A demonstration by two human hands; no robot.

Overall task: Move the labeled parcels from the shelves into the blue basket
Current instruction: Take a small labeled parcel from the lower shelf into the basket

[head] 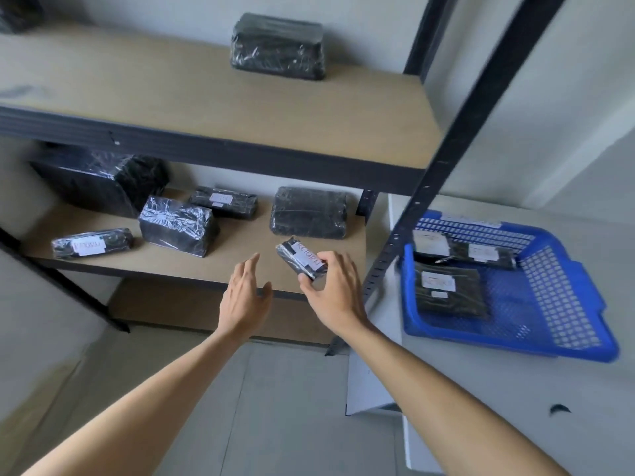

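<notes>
— Fingers [311,281] of the right hand [335,290] are curled around a small black labeled parcel [302,257]; how is it gripped?

— It is pinched between thumb and fingertips at its near end, tilted, label side up, and held just above the front edge of the lower shelf [240,249].

— And the left hand [244,297]?

— Nothing is held there. Its fingers are stretched out and loosely spread, palm turned toward the parcel, just beside it but apart.

— What else is kept on that shelf?

— Two more labeled parcels are seen: a flat one at the left front [92,242] and another at the back [223,202]. Three unlabeled black bundles are set among them [177,228] [309,213] [103,178].

— Anything above?

— One wrapped black bundle [278,46] is placed on the upper shelf [137,84].

— Where is the blue basket [563,304]?

— It is placed on a white surface [498,389] to the right of the black upright [457,139]. Labeled parcels are already laid inside, one near the front [450,293] and others behind it [464,252].
</notes>
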